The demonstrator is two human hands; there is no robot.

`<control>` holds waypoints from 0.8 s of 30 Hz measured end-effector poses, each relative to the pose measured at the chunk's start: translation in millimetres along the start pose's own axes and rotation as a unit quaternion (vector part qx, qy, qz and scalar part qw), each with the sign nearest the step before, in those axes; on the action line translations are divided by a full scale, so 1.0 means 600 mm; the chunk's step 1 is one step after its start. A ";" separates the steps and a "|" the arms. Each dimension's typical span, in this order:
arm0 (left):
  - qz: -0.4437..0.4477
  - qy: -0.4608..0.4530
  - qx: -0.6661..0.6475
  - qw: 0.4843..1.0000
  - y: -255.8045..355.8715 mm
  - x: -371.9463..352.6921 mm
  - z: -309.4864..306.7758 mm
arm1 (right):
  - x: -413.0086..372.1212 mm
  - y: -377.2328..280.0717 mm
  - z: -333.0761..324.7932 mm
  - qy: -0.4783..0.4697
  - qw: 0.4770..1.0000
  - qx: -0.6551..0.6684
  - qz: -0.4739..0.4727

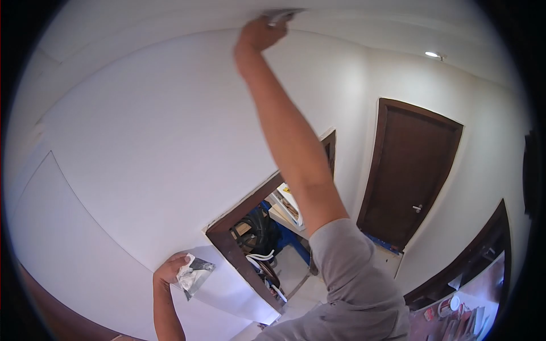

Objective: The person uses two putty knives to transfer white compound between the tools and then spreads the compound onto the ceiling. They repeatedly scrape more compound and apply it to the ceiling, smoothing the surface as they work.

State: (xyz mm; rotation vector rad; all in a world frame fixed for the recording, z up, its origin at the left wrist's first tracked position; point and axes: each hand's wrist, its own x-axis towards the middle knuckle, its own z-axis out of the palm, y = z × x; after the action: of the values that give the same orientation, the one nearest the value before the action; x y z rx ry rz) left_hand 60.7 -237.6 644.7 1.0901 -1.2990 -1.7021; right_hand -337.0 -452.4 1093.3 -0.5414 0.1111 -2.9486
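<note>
My right hand [263,34] is raised high at the top of the view, its fingers closed round a flat grey blade tool [281,13] that lies against the white ceiling [364,23]. Lower on the left, my left hand [170,269] grips a broad scraper [195,275] smeared with whitish paste, held in front of the white wall [153,125]. The handles of both tools are mostly hidden by my fingers.
A brown-framed opening [230,241] shows cables and stored items beyond. At the right stand a closed brown door [418,170] and another dark frame [500,227], with a white tub [449,306] and several tools below. A ceiling light [432,54] is lit.
</note>
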 end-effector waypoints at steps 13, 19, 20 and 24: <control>0.002 -0.004 -0.014 1.000 0.004 -0.001 0.005 | 0.050 0.007 -0.148 -0.088 0.994 0.056 0.030; -0.015 0.003 0.027 1.000 0.024 -0.007 0.021 | 0.155 -0.070 -0.164 -0.155 0.980 -0.014 0.125; -0.012 -0.009 0.020 1.000 0.024 -0.011 0.021 | 0.146 -0.079 -0.160 -0.177 0.978 -0.037 0.108; -0.009 0.016 0.038 0.999 0.000 -0.002 -0.007 | 0.091 -0.086 -0.136 -0.194 0.973 0.003 0.126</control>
State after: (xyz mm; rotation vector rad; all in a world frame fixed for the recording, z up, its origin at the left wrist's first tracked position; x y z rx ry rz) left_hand 64.9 -237.6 644.2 1.1720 -1.3458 -1.6536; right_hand -423.4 -405.7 1041.0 -1.0086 0.1180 -2.5431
